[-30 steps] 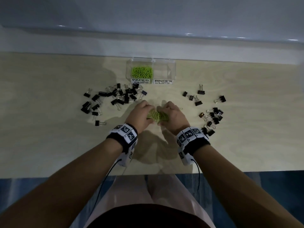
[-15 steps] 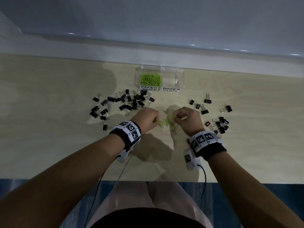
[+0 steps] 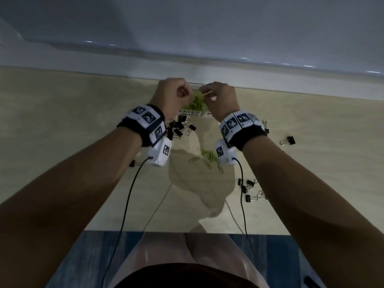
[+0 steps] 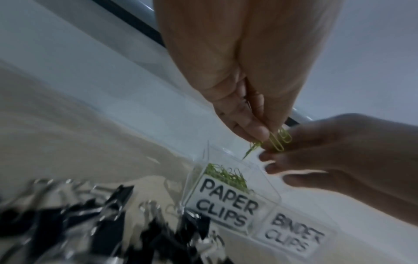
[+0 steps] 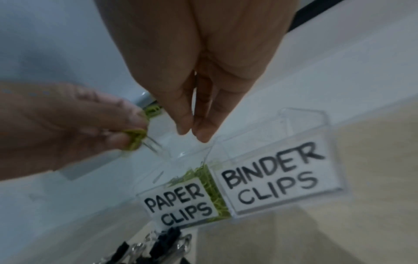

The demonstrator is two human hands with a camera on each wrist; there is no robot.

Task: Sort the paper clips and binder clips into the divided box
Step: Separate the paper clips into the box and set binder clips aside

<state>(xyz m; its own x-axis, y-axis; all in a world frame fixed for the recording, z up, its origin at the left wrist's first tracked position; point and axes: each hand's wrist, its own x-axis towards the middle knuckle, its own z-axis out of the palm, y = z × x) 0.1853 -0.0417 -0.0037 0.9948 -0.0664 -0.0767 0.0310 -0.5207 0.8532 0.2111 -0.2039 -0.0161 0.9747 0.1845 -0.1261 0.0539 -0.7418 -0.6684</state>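
Both hands hover over the clear divided box (image 5: 305, 125), above its part labelled PAPER CLIPS (image 3: 189, 113). My left hand (image 3: 187, 94) pinches a small bunch of green paper clips (image 4: 277, 141) between thumb and fingers. The right hand (image 3: 205, 94) is close beside it; in the right wrist view its thumb and fingertips (image 5: 193, 133) meet with no clip showing between them. Green paper clips (image 3: 196, 101) fill the labelled part; the BINDER CLIPS part (image 5: 271, 180) looks empty. Several loose green paper clips (image 3: 207, 157) lie on the table.
Black binder clips lie in a heap (image 3: 178, 127) in front of the box, under my left wrist. More are scattered on the right (image 3: 249, 188), with one apart (image 3: 287, 140). A pale wall ledge (image 3: 270, 73) runs right behind the box.
Both hands lifted off the green pile near the table's middle and moved forward over the box. The left took clips along; several stayed on the table.
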